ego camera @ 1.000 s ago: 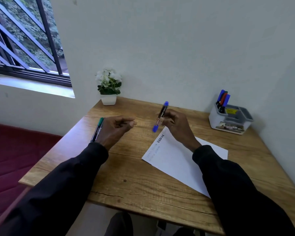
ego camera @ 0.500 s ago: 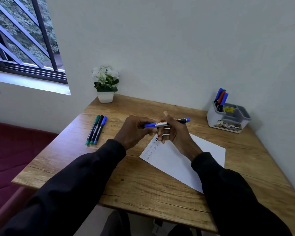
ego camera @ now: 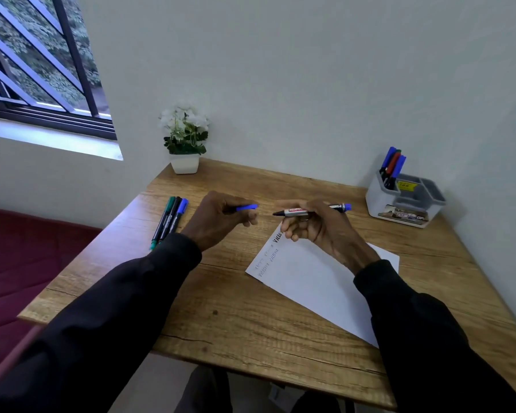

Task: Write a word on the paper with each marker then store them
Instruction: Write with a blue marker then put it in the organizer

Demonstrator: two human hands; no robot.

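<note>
The right hand (ego camera: 319,231) grips the uncapped blue marker (ego camera: 292,210) level over the far corner of the paper (ego camera: 310,281), with its fingers hiding the mid-barrel. The left hand (ego camera: 218,222) pinches the blue cap (ego camera: 247,207), which is half buried in its fingers. The paper's faint writing is mostly unreadable.

Single head-worn wide-angle view, looking forward and down, close over wooden desk (ego camera: 239,323), facing white wall (ego camera: 310,84)

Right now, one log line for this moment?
left hand: holds blue cap | right hand: holds uncapped marker | paper: words written | three markers: on table
</note>
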